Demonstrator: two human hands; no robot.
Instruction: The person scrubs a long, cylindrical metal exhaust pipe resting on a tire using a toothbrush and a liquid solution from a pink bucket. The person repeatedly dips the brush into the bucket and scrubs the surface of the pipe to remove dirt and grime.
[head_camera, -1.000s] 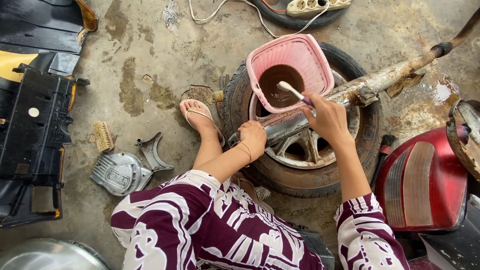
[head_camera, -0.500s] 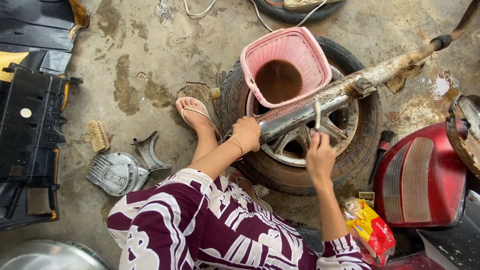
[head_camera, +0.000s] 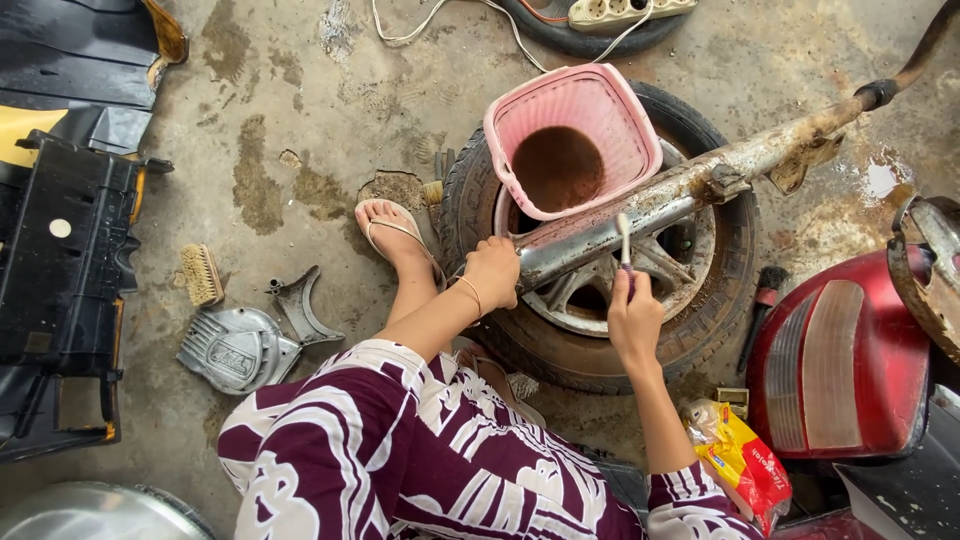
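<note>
Beside the black tyre (head_camera: 720, 330): pink basket (head_camera: 575, 105) holding brown liquid; rust-brown and grey pipe (head_camera: 680, 200); white toothbrush (head_camera: 624, 238); red tail light (head_camera: 840, 365); maroon-and-white patterned trousers (head_camera: 400, 460); yellow-and-red packet (head_camera: 740, 460).

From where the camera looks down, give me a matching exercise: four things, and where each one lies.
Things:
1. pink basket
2. scrub brush
3. left hand
4. yellow packet

Places:
A. on the bare concrete, beside the grey engine cover
B. on top of the tyre
C. gripping the lower end of the rusty pipe
D. on the floor below the red tail light

Pairs: 1-B, 2-A, 3-C, 4-D
</note>
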